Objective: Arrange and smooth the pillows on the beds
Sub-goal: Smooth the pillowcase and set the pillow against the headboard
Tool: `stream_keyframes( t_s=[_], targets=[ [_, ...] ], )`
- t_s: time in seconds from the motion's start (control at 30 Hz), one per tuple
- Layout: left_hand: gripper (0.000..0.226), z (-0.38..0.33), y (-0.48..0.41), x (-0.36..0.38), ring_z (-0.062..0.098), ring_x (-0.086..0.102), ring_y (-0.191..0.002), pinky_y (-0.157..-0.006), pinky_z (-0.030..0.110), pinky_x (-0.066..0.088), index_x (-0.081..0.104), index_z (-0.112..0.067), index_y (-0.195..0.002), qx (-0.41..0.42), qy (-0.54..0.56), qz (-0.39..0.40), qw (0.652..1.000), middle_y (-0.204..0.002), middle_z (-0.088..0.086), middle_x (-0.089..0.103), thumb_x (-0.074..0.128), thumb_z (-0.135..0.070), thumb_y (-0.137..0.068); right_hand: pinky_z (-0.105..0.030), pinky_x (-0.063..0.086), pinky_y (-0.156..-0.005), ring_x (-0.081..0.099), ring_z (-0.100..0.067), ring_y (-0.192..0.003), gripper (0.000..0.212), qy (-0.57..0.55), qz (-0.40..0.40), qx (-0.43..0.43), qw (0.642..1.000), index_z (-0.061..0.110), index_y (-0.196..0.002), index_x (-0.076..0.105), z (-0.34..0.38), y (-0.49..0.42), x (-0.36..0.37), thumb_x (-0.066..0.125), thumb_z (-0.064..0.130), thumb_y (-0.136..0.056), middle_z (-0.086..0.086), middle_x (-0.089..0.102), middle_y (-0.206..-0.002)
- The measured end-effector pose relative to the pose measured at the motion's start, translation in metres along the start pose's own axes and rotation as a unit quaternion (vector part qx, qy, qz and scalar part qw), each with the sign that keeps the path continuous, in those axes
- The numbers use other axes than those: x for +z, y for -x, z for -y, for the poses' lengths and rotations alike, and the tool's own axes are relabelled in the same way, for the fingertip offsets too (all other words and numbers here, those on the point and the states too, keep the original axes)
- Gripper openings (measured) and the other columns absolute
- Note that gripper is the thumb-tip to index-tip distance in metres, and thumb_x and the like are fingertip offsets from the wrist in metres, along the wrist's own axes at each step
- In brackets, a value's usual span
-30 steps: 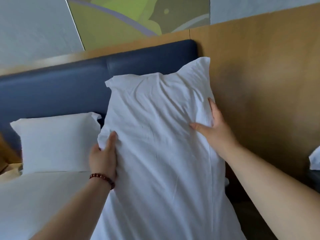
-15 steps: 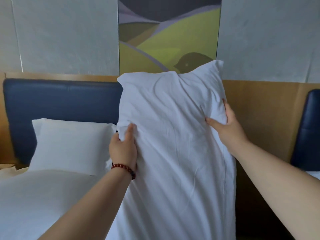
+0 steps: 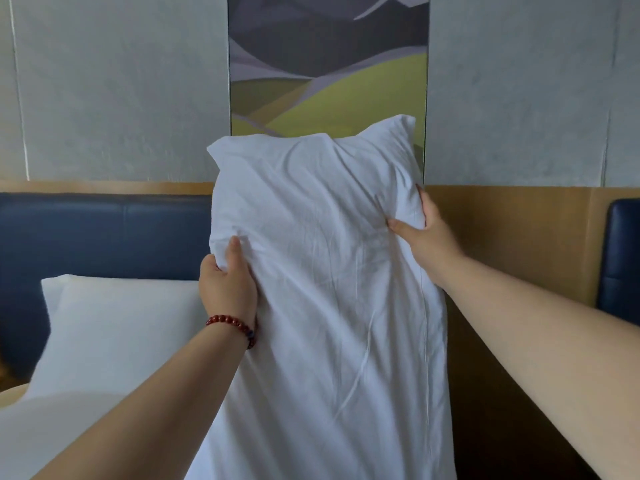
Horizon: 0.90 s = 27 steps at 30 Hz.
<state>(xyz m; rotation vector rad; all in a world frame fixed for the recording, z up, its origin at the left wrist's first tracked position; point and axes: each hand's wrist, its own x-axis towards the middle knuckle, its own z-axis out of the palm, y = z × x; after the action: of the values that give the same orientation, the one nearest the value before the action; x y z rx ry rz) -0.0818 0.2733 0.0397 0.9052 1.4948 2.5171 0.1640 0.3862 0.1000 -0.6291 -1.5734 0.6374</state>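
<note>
Between raised hands (image 3: 228, 282), upright pillow (image 3: 329, 289).

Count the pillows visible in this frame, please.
2. One pillow is held upright between the left hand and right hand; a second pillow leans against the blue headboard. Others may be hidden.

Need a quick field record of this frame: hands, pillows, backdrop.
left hand: gripping the held pillow's left edge, beaded bracelet on wrist
right hand: gripping its right edge near the top
held pillow: white, wrinkled, upright, long side vertical
second pillow: white, smooth, leaning on the blue headboard
backdrop: landscape painting above wood panel
other bed: only a headboard edge visible, far right
</note>
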Motion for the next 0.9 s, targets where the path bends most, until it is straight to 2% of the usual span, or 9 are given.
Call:
stream_keyframes(
  t_s=[0.23,0.4,0.5,0.57,0.63,0.7,0.77,0.83,0.9],
  targets=[
    [0.047,0.119,-0.005,0.011,0.024,0.056,-0.078,-0.071,0.036,0.043,0.054,-0.005,-0.091,-0.098,-0.118,-0.005,0.988,-0.082,0.002,0.058,0.045,-0.051,-0.093,-0.026,0.036,-0.107,0.04,-0.007,-0.133,0.073,0.034,0.054,0.104,0.992,0.032,-0.154,0.027,-0.126,0.001,0.03,0.068,0.027,-0.093,0.013,0.04,-0.148],
    [0.039,0.182,0.005,0.025,0.026,0.053,-0.089,-0.074,0.03,0.031,0.049,-0.008,-0.106,-0.086,-0.256,0.045,0.962,-0.093,0.005,0.059,0.039,-0.045,-0.098,-0.024,0.031,-0.101,0.038,-0.01,-0.132,0.074,0.072,0.039,0.157,0.984,0.035,-0.155,0.022,-0.217,0.012,0.042,0.064,0.028,-0.095,0.008,0.039,-0.15],
    [0.032,0.211,0.001,0.029,0.027,0.053,-0.1,-0.076,0.025,0.031,0.045,-0.009,-0.114,-0.088,-0.258,0.033,0.962,-0.106,0.005,0.055,0.045,-0.037,-0.098,-0.026,0.033,-0.105,0.038,-0.016,-0.139,0.076,0.078,0.028,0.171,0.982,0.038,-0.154,0.02,-0.25,0.019,0.048,0.066,0.033,-0.093,0.004,0.036,-0.154],
    [0.045,0.219,0.001,0.025,0.023,0.052,-0.113,-0.091,0.029,0.04,0.042,-0.009,-0.128,-0.032,-0.229,0.024,0.973,-0.12,0.004,0.047,0.048,-0.038,-0.094,-0.036,0.035,-0.112,0.037,-0.018,-0.139,0.075,0.117,0.007,0.181,0.976,0.042,-0.153,0.02,-0.263,0.031,0.049,0.063,0.042,-0.092,0.004,0.036,-0.153],
    [0.051,0.215,0.01,0.017,0.022,0.047,-0.123,-0.103,0.043,0.041,0.039,-0.011,-0.137,0.097,-0.23,0.053,0.967,-0.134,0.006,0.042,0.048,-0.036,-0.094,-0.047,0.034,-0.115,0.031,-0.019,-0.143,0.07,0.179,-0.016,0.139,0.974,0.042,-0.153,0.019,-0.257,0.049,0.049,0.055,0.05,-0.094,0.003,0.031,-0.155],
    [0.038,0.201,0.019,0.009,0.026,0.048,-0.124,-0.101,0.046,0.042,0.05,-0.01,-0.131,0.245,-0.286,0.138,0.916,-0.133,0.009,0.048,0.046,-0.026,-0.097,-0.047,0.029,-0.118,0.023,-0.017,-0.147,0.062,0.21,0.001,0.045,0.977,0.039,-0.153,0.022,-0.232,0.072,0.05,0.047,0.051,-0.097,0.001,0.025,-0.158],
    [0.028,0.188,0.024,0.009,0.023,0.056,-0.11,-0.093,0.037,0.045,0.064,-0.01,-0.116,0.322,-0.353,0.257,0.84,-0.119,0.005,0.06,0.046,-0.021,-0.097,-0.041,0.036,-0.112,0.037,-0.016,-0.137,0.053,0.246,0.071,-0.049,0.965,0.03,-0.147,0.041,-0.203,0.09,0.055,0.043,0.051,-0.098,-0.001,0.043,-0.147],
    [0.03,0.184,0.022,0.015,0.021,0.059,-0.1,-0.087,0.03,0.044,0.068,-0.015,-0.111,0.313,-0.414,0.35,0.78,-0.113,0.0,0.064,0.045,-0.03,-0.098,-0.042,0.048,-0.095,0.054,-0.018,-0.114,0.053,0.3,0.173,-0.069,0.935,0.022,-0.127,0.062,-0.188,0.102,0.067,0.037,0.057,-0.095,0.002,0.058,-0.12],
    [0.038,0.187,0.02,0.021,0.021,0.059,-0.099,-0.085,0.027,0.041,0.068,-0.018,-0.112,0.282,-0.465,0.384,0.746,-0.114,-0.002,0.064,0.04,-0.04,-0.098,-0.045,0.05,-0.085,0.055,-0.022,-0.105,0.067,0.367,0.252,-0.03,0.895,0.02,-0.113,0.068,-0.186,0.105,0.08,0.026,0.067,-0.09,0.002,0.058,-0.11]
  ],
)
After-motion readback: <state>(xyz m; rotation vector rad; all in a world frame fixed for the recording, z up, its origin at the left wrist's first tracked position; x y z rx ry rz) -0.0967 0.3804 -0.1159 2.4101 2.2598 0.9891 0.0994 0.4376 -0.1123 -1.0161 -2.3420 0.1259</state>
